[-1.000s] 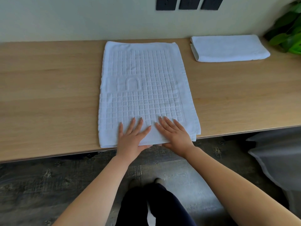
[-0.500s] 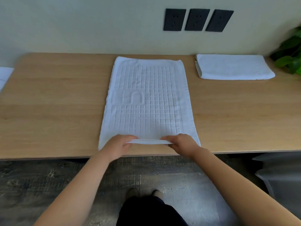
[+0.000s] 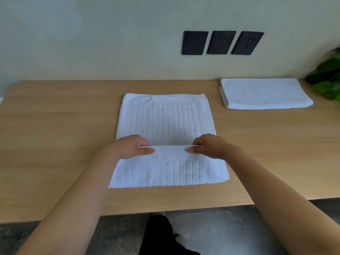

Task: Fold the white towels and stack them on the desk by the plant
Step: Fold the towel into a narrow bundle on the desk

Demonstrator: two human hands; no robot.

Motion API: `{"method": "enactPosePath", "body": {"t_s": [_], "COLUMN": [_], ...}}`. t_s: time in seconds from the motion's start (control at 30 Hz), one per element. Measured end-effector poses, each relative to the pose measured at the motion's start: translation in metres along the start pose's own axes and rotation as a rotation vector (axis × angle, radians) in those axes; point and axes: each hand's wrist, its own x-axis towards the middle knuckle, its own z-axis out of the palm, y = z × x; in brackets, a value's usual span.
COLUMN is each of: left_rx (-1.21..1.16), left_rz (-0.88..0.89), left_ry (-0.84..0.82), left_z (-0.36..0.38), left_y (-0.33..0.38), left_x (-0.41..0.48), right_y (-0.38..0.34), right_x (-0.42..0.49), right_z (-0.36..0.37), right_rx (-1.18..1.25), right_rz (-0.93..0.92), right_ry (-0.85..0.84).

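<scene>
**A:** As the head view looks down on the counter [image 3: 55, 135], what sits in the middle of the frame?

**B:** A white towel [image 3: 165, 122] with a raised grid pattern, lying on the wood at centre frame. Its near part is turned up and over, so a flap covers the lower half. The fold runs along the bottom of the towel, short of the counter's front edge.

**A:** And the hands?

**B:** Both grip the flap's free edge, which crosses the middle of the frame. The left hand [image 3: 129, 147], left of centre, pinches it with the thumb on the near side and the fingers curled behind. The right hand [image 3: 211, 146], right of centre, pinches it the same way. The edge is stretched straight between them over the towel's far half; I can't tell whether it touches the cloth beneath.

**A:** Anything else white?

**B:** A folded towel [image 3: 265, 93] at the upper right, flat on the counter. It is well apart from the first one and just beside the plant [image 3: 327, 81], whose green leaves show at the right edge.

**A:** The rest?

**B:** Three black sockets [image 3: 221, 42] on the wall [image 3: 92, 43], above centre right. Along the bottom there is a dark floor [image 3: 230, 227], with the person's dark trouser leg [image 3: 160, 234] at bottom centre.
</scene>
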Motion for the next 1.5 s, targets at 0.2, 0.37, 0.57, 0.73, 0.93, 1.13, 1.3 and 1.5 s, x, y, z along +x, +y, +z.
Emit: {"method": "enactPosePath", "body": {"t_s": [0.2,0.37,0.57,0.73,0.93,1.13,1.3,1.5], "left_rx": [0.037,0.015,0.091,0.210,0.398,0.384,-0.692,0.122], "left_rz": [-0.019,-0.033,-0.058,-0.133,-0.341,-0.375,-0.061,-0.036], "left_ry": [0.084,0.190,0.194,0.356,0.524,0.898,1.046,0.689], "left_z": [-0.002,0.000,-0.001,0.005,0.019,0.037,0.055,0.118], "left_y": [-0.033,-0.056,-0.064,-0.054,-0.047,-0.055,0.023,0.018], "left_x": [0.031,0.042,0.043,0.048,0.046,0.044,0.042,0.057], "right_y": [0.010,0.022,0.032,0.047,0.045,0.046,0.001,-0.059], "right_x": [0.039,0.051,0.048,0.044,0.040,0.040,0.050,0.049], "right_z": [0.010,0.025,0.037,0.036,0.045,0.055,0.066,0.113], "right_rx": [0.026,0.075,-0.091,-0.076,-0.152,-0.182,0.089,0.273], "right_rz": [0.055,0.157,0.119,0.245,0.307,0.298,0.092,-0.099], "right_ry": [0.144,0.251,0.360,0.328,0.423,0.671,0.870,0.590]}}
